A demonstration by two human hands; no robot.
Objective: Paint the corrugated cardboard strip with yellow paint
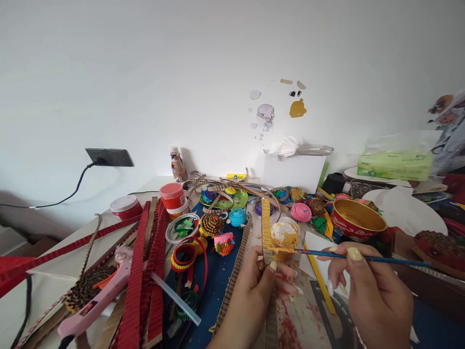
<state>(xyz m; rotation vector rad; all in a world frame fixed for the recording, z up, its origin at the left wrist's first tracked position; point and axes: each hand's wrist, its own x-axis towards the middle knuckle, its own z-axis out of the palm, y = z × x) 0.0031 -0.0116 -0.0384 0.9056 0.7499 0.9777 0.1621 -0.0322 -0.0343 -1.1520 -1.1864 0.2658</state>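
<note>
My left hand (pixel 256 293) pinches a corrugated cardboard strip (pixel 267 225) held upright, its upper part coated in yellow paint and its lower part bare brown. Between the thumb and fingers of my right hand (pixel 370 286) is a blue-handled paintbrush (pixel 327 254), lying nearly level. Its yellow-loaded bristles touch the strip just above my left thumb. Right behind the strip stands an open tub of yellow paint (pixel 285 237), partly covered by the brush and my left fingers. A yellow pencil-like stick (pixel 319 278) lies between my hands.
Red-painted cardboard strips (pixel 134 276) and a pink glue gun (pixel 98 300) lie at left. Red paint tubs (pixel 172 196) stand behind them. Coiled cardboard pieces (pixel 238 217) crowd the middle. A red-and-gold tin (pixel 358 220) and a tissue pack (pixel 395 165) are at right, a white box (pixel 294 172) against the wall.
</note>
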